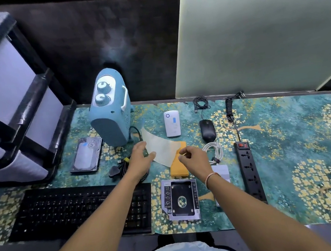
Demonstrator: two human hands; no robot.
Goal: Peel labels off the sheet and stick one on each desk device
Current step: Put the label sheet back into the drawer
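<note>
My left hand pinches the near left edge of a pale, curled label sheet held just above the desk. My right hand hovers at the sheet's right end with its fingertips curled together; whether it grips a label I cannot tell. Blue labels show on the hard drive and on the white router. Under the sheet lies an orange case. Around it are a blue heater, a black mouse, a black keyboard, a drive caddy and a power strip.
A grey drawer unit stands at the left. A pale board leans against the back wall at the right. A coiled white cable, black cables with a plug and a patterned green mat fill the desk.
</note>
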